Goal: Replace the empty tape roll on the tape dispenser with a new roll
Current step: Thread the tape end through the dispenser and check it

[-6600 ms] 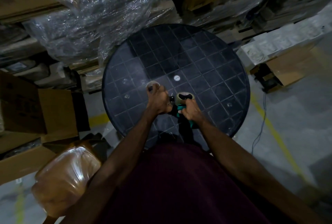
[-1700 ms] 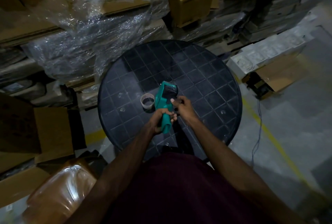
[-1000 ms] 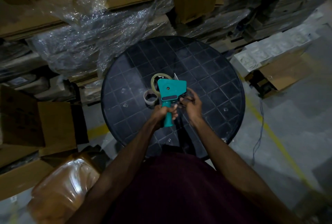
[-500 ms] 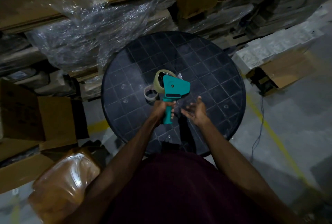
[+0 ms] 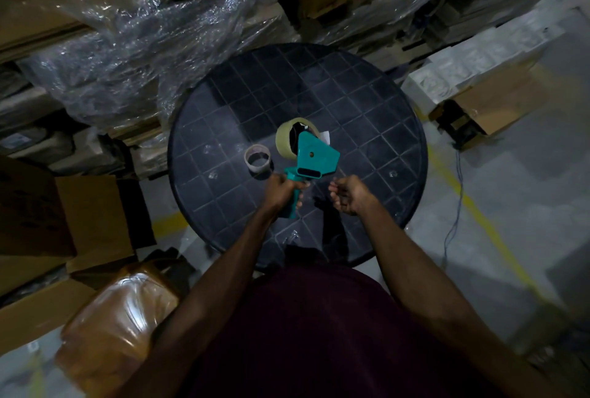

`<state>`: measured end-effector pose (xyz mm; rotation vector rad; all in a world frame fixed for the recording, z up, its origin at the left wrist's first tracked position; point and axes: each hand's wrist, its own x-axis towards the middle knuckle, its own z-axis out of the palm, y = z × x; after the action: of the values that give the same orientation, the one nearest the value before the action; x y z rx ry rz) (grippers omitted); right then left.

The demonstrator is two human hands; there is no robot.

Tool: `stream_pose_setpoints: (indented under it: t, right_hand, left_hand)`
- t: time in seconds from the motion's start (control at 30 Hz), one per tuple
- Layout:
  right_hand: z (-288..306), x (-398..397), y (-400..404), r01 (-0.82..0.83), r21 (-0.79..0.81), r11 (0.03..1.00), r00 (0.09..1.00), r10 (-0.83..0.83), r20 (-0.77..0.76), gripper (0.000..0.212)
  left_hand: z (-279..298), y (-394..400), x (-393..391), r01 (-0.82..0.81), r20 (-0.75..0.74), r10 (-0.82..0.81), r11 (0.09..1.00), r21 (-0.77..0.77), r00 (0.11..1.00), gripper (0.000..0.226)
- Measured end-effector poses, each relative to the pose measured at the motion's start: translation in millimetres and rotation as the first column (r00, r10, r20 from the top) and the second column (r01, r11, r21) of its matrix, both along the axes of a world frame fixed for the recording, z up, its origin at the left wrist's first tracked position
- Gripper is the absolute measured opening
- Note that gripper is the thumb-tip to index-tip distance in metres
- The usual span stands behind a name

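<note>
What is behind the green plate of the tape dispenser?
A yellowish tape roll sits behind the tape dispenser, which the left hand holds by the handle. The plate covers the roll's right part and hub, so the mounting is hidden.

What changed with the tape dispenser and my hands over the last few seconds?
The teal tape dispenser went from lying low on the round table to being held up by its handle in the left hand, new roll mounted. The right hand, which was working at the dispenser, let go and pulled back, fingers loosely curled. The empty core stayed on the table.
</note>
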<state>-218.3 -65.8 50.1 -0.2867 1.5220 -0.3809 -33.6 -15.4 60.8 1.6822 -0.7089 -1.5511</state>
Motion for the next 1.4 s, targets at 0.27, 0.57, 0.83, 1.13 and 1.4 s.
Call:
stream_pose_setpoints:
  t: [0.27, 0.57, 0.83, 1.13, 1.4]
  right_hand:
    - [-19, -8, 4, 0.019, 0.028, 0.999, 0.999, -0.02, 0.044, 0.055]
    - [-51, -13, 17, -0.186, -0.163, 0.969, 0.948, 0.133, -0.291, 0.021]
    - [-89, -33, 44, -0.156, -0.303, 0.94, 0.925, 0.031, -0.378, 0.041]
    - [-97, -61, 32, -0.181, -0.384, 0.905, 0.901, -0.003, -0.433, 0.011]
    - [-116, -49, 20, -0.392, -0.324, 0.861, 0.901, 0.288, -0.324, 0.015]
  left_hand:
    - [-5, 12, -8, 0.078, 0.106, -0.077, 0.997, -0.004, 0.991, 0.011]
    - [-25, 29, -10, 0.203, 0.38, -0.227, 0.974, 0.102, 0.897, 0.011]
    - [-45, 50, -27, 0.417, 0.426, -0.498, 0.867, 0.274, 0.755, 0.047]
    - [-49, 51, -30, 0.4, 0.466, -0.487, 0.873, 0.279, 0.739, 0.025]
    - [-50, 63, -11, 0.461, 0.587, -0.623, 0.78, 0.423, 0.516, 0.041]
